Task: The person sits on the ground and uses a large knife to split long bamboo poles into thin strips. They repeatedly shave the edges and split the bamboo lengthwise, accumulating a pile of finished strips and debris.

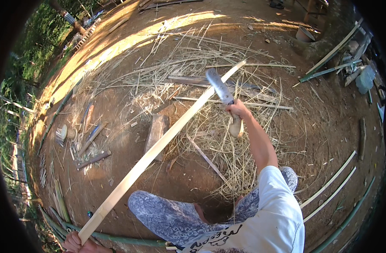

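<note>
My left hand [80, 243] is closed around the near end of a long, pale split-bamboo strip [146, 161] at the lower left. The strip slants up and away to the right across the view. In my right hand [238, 109] is the wooden handle of a machete [219, 86], gripped with the fingers wrapped round it. Its broad metal blade points away and to the left, crossing over the strip near the far end. Whether blade and strip touch, I cannot tell. Under the strip's middle lies a squared wooden block [157, 130].
Thin bamboo shavings [226, 147] cover the dirt ground ahead. A spool-like object [68, 132] and short wood pieces lie at left. Two pale strips [330, 181] and green bamboo poles [349, 217] rest at right. A bucket [305, 34] stands far right.
</note>
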`<state>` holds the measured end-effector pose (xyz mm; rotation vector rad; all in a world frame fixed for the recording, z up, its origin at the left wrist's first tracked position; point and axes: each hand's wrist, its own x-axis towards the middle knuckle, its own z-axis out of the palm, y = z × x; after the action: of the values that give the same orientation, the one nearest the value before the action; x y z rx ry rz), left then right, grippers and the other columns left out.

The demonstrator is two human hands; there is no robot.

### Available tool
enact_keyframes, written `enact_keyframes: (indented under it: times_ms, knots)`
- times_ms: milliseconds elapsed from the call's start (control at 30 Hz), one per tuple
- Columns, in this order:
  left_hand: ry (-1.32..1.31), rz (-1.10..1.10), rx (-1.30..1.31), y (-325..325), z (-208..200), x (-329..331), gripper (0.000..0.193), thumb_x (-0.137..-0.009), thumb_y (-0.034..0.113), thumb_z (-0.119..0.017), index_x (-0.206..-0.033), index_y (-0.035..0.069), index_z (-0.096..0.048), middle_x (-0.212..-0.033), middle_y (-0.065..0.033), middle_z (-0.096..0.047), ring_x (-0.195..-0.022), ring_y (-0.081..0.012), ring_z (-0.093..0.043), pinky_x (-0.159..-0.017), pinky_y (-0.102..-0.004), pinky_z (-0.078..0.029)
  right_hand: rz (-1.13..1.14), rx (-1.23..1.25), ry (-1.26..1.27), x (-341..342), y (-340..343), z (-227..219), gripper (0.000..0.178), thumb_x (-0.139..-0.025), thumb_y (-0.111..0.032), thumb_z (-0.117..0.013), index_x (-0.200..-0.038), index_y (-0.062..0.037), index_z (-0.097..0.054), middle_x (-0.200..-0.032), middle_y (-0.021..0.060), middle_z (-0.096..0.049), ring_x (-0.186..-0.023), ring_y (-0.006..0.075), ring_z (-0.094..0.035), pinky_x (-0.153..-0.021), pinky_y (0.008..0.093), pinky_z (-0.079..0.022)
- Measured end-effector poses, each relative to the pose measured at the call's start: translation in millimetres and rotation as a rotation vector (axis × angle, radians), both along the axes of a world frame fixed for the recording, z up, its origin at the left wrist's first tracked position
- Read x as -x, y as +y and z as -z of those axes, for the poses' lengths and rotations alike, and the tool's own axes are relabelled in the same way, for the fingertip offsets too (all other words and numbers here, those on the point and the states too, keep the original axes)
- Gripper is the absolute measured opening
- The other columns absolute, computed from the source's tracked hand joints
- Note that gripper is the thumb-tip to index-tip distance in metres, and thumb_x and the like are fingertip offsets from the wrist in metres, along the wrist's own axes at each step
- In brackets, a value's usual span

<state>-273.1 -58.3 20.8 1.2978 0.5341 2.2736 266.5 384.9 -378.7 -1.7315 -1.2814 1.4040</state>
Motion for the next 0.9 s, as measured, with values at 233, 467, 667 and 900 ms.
enact_keyframes:
  times_ms: [233,467,667,900]
  knots:
    - [-0.019,-0.038,0.033,-6.9,4.2,6.1,0.051,-0.099,0.053,-0.044,-0.062,0.018,-0.041,-0.056,0.0042,-0.034,-0.052,-0.0128,-0.034,-0.053,-0.0300,-0.030,-0.065,-0.071,0.079,11.0,-6.7,3.8,0.025,-0.069,-0.016,-0.075,-0.084,0.0038,-0.069,-0.074,0.0073,-0.068,-0.062,0.0162,-0.061,-0.059,0.0307,-0.048]
    - [0.010,0.064,0.039,-10.9,14.5,11.2,0.046,-0.101,0.026,-0.054,-0.064,0.015,-0.029,-0.058,0.0024,-0.028,-0.054,-0.0123,-0.028,-0.056,-0.0294,-0.024,-0.047,0.036,0.164,16.9,-5.5,-3.1,0.025,-0.068,-0.015,-0.074,-0.087,0.0016,-0.070,-0.079,0.0085,-0.069,-0.071,0.0176,-0.064,-0.067,0.0279,-0.050]
    - [-0.009,0.113,0.038,-7.9,23.2,23.9,0.045,-0.104,0.030,-0.051,-0.066,0.015,-0.030,-0.059,0.0024,-0.029,-0.055,-0.0119,-0.027,-0.058,-0.0292,-0.025,0.104,0.098,0.261,11.6,-14.9,10.3,0.029,-0.067,-0.015,-0.078,-0.090,0.0009,-0.070,-0.081,0.0101,-0.070,-0.073,0.0170,-0.065,-0.068,0.0292,-0.052]
    - [-0.027,0.070,0.011,-9.2,25.6,22.1,0.044,-0.101,0.028,-0.053,-0.066,0.015,-0.031,-0.055,0.0032,-0.029,-0.048,-0.0101,-0.026,-0.051,-0.0282,-0.023,-0.248,0.110,0.097,41.8,-58.4,-33.3,0.024,-0.072,-0.011,-0.076,-0.090,0.0030,-0.069,-0.079,0.0098,-0.069,-0.066,0.0147,-0.064,-0.062,0.0297,-0.052]
